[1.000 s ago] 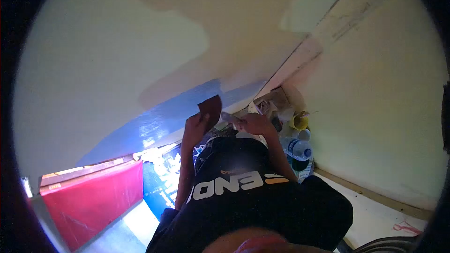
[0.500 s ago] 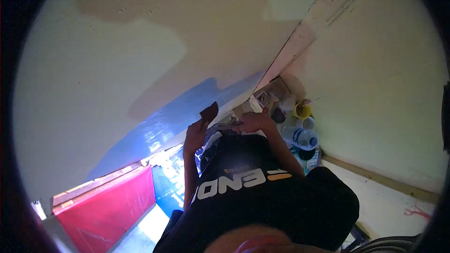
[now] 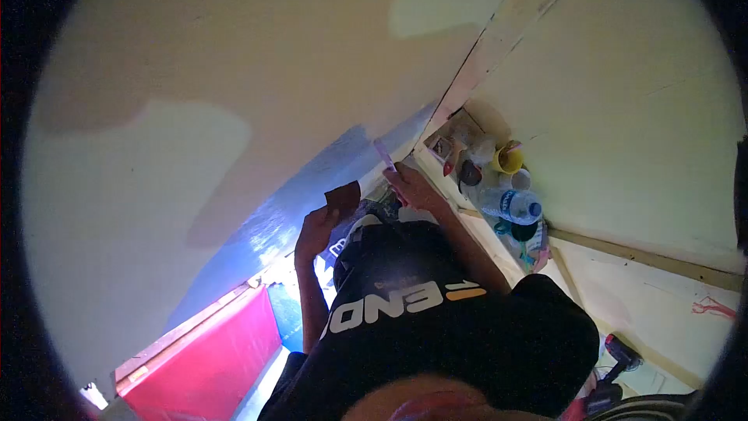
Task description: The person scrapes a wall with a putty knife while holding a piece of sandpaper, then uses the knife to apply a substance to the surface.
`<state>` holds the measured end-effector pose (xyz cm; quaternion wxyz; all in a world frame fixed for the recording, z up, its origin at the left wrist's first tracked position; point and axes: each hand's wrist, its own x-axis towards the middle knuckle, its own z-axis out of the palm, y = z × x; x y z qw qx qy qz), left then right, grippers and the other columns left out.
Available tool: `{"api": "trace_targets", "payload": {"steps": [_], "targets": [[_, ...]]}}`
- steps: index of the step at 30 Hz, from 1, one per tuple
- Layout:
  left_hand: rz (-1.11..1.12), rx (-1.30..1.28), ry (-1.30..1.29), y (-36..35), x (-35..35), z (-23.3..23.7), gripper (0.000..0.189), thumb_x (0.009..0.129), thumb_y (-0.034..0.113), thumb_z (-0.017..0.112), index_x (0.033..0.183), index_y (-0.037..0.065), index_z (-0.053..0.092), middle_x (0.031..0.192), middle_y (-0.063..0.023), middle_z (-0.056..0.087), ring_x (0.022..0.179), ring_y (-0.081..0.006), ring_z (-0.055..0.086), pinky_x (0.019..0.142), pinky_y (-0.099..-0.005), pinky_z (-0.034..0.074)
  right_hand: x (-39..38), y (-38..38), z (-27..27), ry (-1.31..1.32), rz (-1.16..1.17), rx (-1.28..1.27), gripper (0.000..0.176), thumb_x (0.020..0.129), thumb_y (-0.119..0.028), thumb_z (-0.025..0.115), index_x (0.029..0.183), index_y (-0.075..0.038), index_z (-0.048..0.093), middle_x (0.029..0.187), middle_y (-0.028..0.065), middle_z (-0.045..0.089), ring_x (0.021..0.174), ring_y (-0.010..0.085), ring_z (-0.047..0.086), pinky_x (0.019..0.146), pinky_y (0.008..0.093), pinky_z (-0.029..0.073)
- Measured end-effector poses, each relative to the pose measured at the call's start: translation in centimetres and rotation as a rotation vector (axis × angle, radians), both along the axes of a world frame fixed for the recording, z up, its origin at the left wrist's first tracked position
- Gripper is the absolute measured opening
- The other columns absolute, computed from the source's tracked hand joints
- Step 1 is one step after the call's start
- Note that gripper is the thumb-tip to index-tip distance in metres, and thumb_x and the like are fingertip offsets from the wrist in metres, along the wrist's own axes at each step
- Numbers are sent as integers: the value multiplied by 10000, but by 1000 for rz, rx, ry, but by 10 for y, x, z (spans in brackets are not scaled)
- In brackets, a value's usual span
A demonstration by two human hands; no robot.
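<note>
In the head view my left hand [image 3: 318,231] is closed on a dark brown flat square piece [image 3: 343,197], which looks like a sheet of sandpaper. My right hand [image 3: 413,187] is closed around a thin pale purple strip [image 3: 384,154] that points up toward the wall; its exact kind is not clear. Both hands are in front of my dark shirt [image 3: 460,343], close to the wall [image 3: 265,54]. A glossy bluish patch [image 3: 288,195] shows on that wall just beyond my left hand.
At right, a ledge holds a yellow cup [image 3: 509,160], a white cup [image 3: 517,179], a clear water bottle [image 3: 510,205] lying down and other small items. A red panel [image 3: 202,359] stands lower left. A red and black tool [image 3: 622,355] lies lower right.
My right hand has moved up and forward, and the thin strip in it now shows plainly. My left hand has dropped slightly with the brown piece. The view has shifted somewhat.
</note>
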<state>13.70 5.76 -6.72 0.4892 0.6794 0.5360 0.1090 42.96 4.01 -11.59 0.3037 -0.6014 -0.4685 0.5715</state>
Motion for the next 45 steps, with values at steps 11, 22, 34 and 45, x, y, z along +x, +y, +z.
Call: {"api": "trace_targets", "payload": {"steps": [11,22,34,45], "targets": [[-69,-218,68,-22,-39,-40,401,984,359,492,1095,0,632,903,-208,680,821,-221,634,774,-375,484,-125,-9,-35,542,-365,364,762,1007,-142,444,1532,-137,-107,726,9,462,513,100,451,465,267,444],[115,-395,2,-31,-47,-14,342,991,268,520,1126,-25,634,957,-79,700,883,-116,597,796,-308,488,-151,19,-26,477,-687,380,794,1008,-378,473,1535,-72,-37,629,-12,443,452,59,395,404,235,353],[98,-437,216,-25,-74,-19,357,985,279,535,1120,-38,630,927,-49,669,832,-113,546,771,-301,466,-150,20,-44,536,-786,379,698,1001,-263,509,1535,-43,116,696,-50,419,561,35,367,483,209,339],[87,-422,178,-26,-64,-12,354,975,277,548,1111,-40,630,936,-51,673,865,-121,548,813,-316,464,-142,11,-40,374,-728,363,822,872,-100,689,1525,-48,193,757,-22,508,691,74,466,645,213,424]]}}
